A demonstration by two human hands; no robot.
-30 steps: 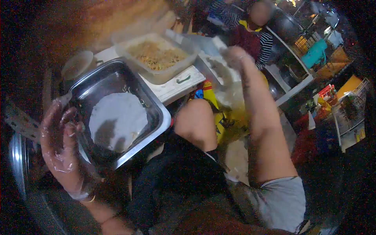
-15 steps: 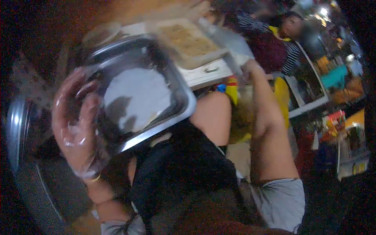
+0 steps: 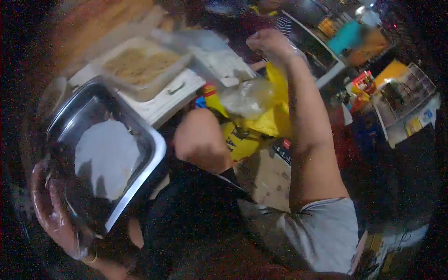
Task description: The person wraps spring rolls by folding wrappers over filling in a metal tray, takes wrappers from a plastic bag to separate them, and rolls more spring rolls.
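Left hand, plastic-gloved, curled beside tray. White disc in tray. Right hand raised near yellow bag, fingers curled. Too dim to tell whether either grips anything.

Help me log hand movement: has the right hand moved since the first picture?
Yes: the right hand is now farther right of the food tub in view.
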